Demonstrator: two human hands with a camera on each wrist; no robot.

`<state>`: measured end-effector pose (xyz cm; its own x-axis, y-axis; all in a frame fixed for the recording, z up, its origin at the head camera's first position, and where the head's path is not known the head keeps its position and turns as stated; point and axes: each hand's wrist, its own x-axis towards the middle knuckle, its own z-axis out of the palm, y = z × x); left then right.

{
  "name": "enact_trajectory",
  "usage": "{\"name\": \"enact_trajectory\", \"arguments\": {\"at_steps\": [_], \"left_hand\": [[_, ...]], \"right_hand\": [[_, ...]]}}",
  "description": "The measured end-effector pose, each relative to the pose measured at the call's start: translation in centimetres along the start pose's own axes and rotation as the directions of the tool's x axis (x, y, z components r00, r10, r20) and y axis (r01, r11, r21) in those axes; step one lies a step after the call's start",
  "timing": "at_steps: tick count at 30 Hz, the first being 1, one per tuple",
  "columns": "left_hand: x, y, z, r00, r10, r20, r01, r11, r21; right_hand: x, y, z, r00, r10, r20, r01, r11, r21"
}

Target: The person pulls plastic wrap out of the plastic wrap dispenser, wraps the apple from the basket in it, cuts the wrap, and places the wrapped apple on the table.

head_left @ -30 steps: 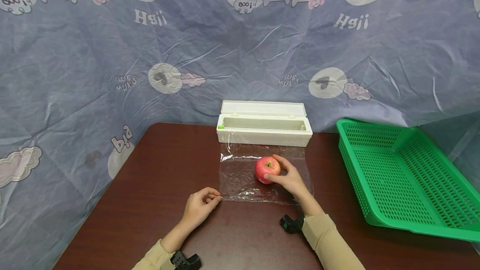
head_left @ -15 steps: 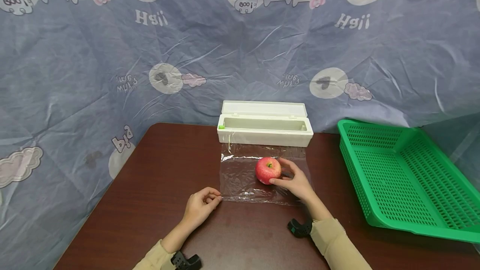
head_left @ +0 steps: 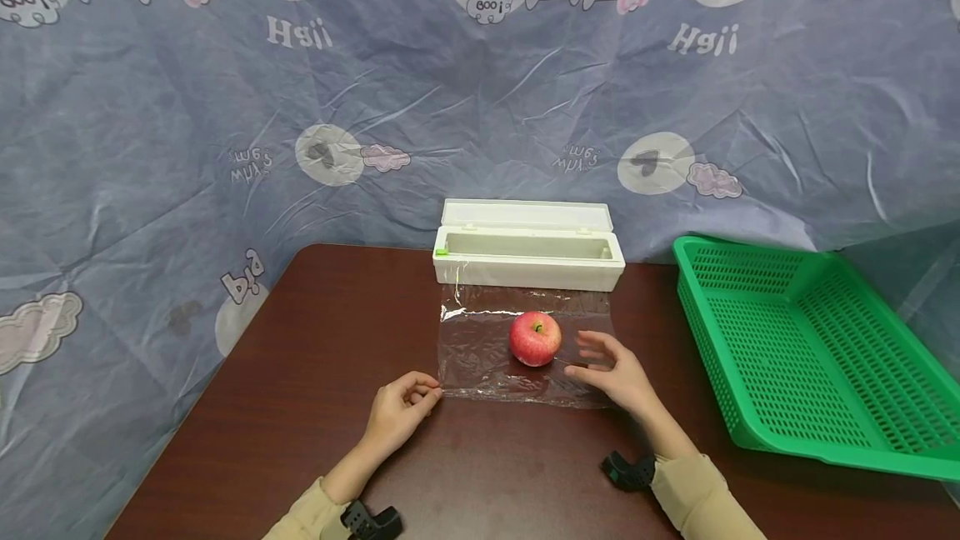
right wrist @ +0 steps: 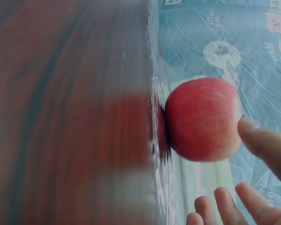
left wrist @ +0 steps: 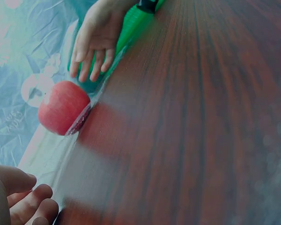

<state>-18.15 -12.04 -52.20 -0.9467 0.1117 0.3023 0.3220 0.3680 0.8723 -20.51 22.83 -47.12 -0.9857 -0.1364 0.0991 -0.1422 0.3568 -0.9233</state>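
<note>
A red apple (head_left: 536,339) stands stem up on a sheet of clear plastic wrap (head_left: 474,357) that lies flat on the table. The wrap runs out from the front of a long white dispenser box (head_left: 528,274), whose lid is up. With thumb and forefinger, my left hand (head_left: 400,413) pinches the near left corner of the wrap. My right hand (head_left: 621,377) hovers over the right side of the wrap, fingers spread and holding nothing. A small gap separates it from the apple; in the right wrist view its thumb (right wrist: 264,140) overlaps the apple's edge.
A green plastic basket (head_left: 708,365) stands at the right on the dark brown wooden table (head_left: 345,315). Behind the table hangs a blue-grey printed cloth (head_left: 420,90). A small green piece (head_left: 442,252) sits at the box's left end.
My right hand has let go of the apple and drawn back to the right, its fingers opening. The apple stays where it was on the wrap, and my left hand has not moved.
</note>
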Motion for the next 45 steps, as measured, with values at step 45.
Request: {"name": "enact_trajectory", "arguments": {"at_steps": [45], "left_hand": [[0.0,0.2,-0.1,1.0,0.003,0.003,-0.003,1.0,0.015]], "right_hand": [[-4.4,3.2,-4.5,0.966,0.233,-0.113,-0.248,0.959,-0.139]]}}
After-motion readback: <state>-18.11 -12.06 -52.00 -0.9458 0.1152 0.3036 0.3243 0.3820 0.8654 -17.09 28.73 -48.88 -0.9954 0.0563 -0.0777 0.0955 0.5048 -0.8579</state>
